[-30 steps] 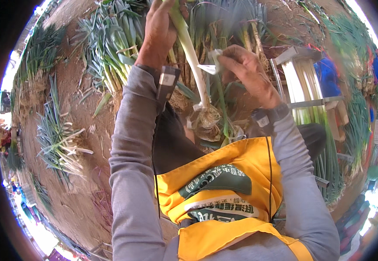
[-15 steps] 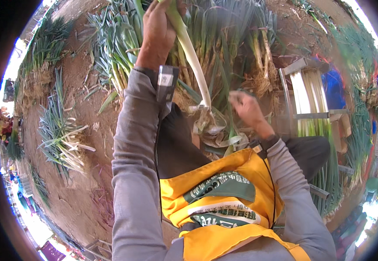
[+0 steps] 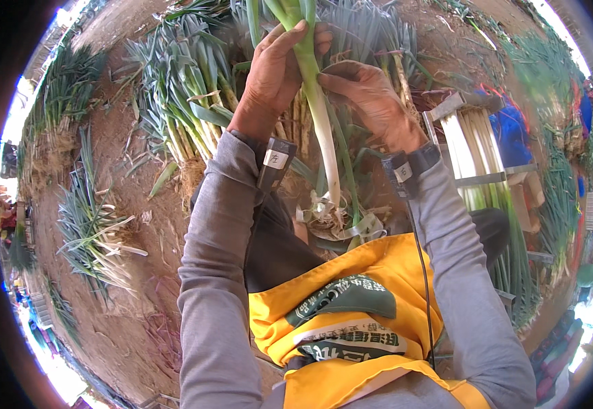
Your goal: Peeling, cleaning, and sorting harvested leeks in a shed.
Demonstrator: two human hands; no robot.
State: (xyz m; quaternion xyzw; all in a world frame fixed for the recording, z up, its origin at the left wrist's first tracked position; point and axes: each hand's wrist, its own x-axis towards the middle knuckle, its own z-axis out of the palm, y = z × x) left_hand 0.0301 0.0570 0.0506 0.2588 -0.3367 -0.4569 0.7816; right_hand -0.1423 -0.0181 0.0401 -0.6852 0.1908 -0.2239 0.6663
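My left hand (image 3: 269, 78) is wrapped round a leek (image 3: 323, 133) at its green upper part, and the white shank hangs down tilted slightly to the right. At the leek's right side, my right hand (image 3: 371, 95) has thumb and fingers pinched against the stem where the leaves begin. The leek's root end hangs over a small heap of peeled skins and roots (image 3: 330, 221) in front of my lap. Behind both hands stand bundles of untrimmed leeks (image 3: 194, 88) with brown, soil-covered roots.
To the right, a metal frame (image 3: 463, 105) holds trimmed leeks with white shanks, beside a blue bag (image 3: 512, 135). A loose pile of thin leeks (image 3: 102, 235) lies on the bare soil (image 3: 153, 232) at left. More bundles (image 3: 64, 88) stand far left.
My right hand has risen from above the peeled skins to the leek's upper stem. The left hand, holding the leek, has shifted right and a little nearer.
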